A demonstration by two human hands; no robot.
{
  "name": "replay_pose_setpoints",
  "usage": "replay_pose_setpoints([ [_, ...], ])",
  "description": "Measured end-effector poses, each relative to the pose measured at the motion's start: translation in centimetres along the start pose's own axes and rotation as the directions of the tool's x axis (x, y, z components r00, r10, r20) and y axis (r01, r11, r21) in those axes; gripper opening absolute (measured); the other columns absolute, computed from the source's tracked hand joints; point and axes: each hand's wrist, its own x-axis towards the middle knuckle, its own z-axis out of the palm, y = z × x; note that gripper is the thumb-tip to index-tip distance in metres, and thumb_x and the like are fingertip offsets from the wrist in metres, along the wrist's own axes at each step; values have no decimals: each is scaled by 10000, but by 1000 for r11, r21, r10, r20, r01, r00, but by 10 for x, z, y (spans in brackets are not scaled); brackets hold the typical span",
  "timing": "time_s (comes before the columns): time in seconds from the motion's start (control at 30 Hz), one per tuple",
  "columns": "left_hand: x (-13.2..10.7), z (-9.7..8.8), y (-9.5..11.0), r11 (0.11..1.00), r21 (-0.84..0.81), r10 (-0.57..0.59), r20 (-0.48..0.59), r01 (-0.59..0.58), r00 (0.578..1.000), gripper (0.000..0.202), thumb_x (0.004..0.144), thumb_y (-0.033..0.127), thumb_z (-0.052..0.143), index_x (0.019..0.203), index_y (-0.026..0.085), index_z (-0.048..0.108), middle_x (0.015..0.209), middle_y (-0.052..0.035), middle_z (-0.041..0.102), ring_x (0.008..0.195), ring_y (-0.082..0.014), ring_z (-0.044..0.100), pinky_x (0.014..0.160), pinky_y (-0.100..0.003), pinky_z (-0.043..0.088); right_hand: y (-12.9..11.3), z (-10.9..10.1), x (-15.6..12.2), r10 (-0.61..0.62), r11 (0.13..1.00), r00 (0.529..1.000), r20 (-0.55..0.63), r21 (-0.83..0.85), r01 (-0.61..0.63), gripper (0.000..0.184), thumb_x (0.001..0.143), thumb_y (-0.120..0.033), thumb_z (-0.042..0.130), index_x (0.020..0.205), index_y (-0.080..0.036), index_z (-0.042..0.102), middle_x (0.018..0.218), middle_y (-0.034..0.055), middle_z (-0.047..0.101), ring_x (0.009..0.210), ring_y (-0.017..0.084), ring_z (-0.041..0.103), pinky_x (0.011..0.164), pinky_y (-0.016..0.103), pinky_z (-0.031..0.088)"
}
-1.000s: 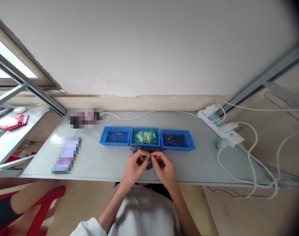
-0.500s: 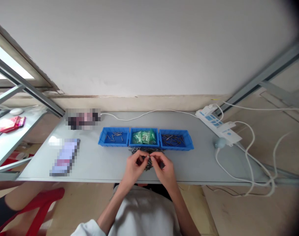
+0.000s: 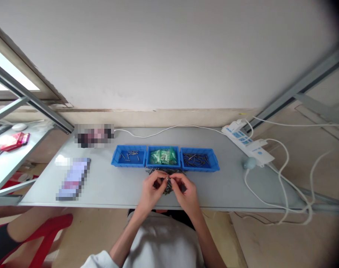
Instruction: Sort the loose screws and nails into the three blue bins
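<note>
My left hand and my right hand meet over a pile of thin dark metal pins at the front of the table. The fingers of both are pinched on a small shiny metal piece, whose exact kind is too small to tell. Both hands partly hide the pile. Just behind them three blue trays stand in a row. A few pins lie in the left tray, green and clear plastic packets fill the middle tray, and many darker pins lie in the right tray.
A white power strip with plugs and looping cables is at the right. Pixelated items, one phone-shaped, lie at the left. A white cable runs along the back. At the far left are a person's leg and a red stool.
Both hands stay pinched together over the pile with barely any motion. The camera view has shifted very slightly.
</note>
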Motion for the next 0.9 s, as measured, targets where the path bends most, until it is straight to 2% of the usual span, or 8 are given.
replay_pose_setpoints([
  [0.17, 0, -1, 0, 1000, 13, 29, 0, -29, 1000, 147, 995, 296, 643, 934, 184, 717, 1023, -84, 760, 642, -108, 587, 610, -238, 489, 0, 1, 0, 1, 1000, 1000, -11, -11, -1, 169, 1027, -354, 598, 1012, -225, 706, 742, -5, 630, 635, 155, 565, 614, 258, 482],
  [0.43, 0, 0, 0, 1000, 13, 23, 3, -23, 1000, 112, 982, 266, 657, 945, 191, 732, 997, -59, 757, 614, -91, 563, 602, -213, 476, -2, 1, 0, -20, 1000, 999, -28, -8, 20, 131, 1000, -335, 639, 1058, -236, 703, 695, -31, 593, 595, 145, 553, 580, 249, 484],
  [0.6, 0, -1, 0, 1000, 1, 30, 29, -30, 999, 108, 969, 248, 653, 934, 193, 740, 978, -54, 760, 619, -98, 572, 604, -213, 479, -6, 4, -4, -91, 994, 995, -43, -57, 88, 97, 1000, -299, 659, 1019, -242, 736, 778, 0, 692, 640, 148, 609, 625, 256, 524],
  [0.67, -1, -1, 1, 1000, 11, 10, 33, -10, 999, 124, 973, 258, 655, 1011, 206, 761, 978, -48, 772, 605, -100, 566, 614, -218, 488, -9, 1, -1, -121, 989, 989, -83, -93, 113, 113, 1007, -313, 653, 1007, -240, 739, 791, 12, 710, 640, 154, 616, 612, 263, 523],
  [0.73, -1, -1, 1, 999, 20, -34, 11, 34, 999, 188, 984, 282, 654, 1126, 219, 760, 969, -45, 788, 580, -101, 554, 607, -222, 489, -14, -7, 8, -153, 978, 970, -191, -172, 120, 132, 1010, -334, 652, 1022, -236, 740, 754, 11, 699, 600, 153, 592, 583, 269, 506],
  [0.8, -2, -1, 3, 997, 23, -72, -16, 72, 997, 209, 994, 310, 650, 1142, 213, 760, 919, -43, 796, 568, -106, 558, 591, -222, 482, -20, -22, 21, -209, 942, 921, -328, -320, 100, 154, 1014, -349, 654, 1041, -228, 745, 726, 11, 689, 565, 150, 560, 591, 283, 494],
  [0.9, -2, -1, 6, 997, 20, -80, -12, 81, 997, 195, 1006, 326, 631, 1022, 201, 780, 839, -40, 794, 573, -115, 580, 583, -220, 472, -25, -46, 39, -304, 824, 889, -343, -562, 64, 186, 1016, -357, 659, 1093, -221, 759, 765, 30, 718, 568, 157, 552, 638, 311, 474],
])
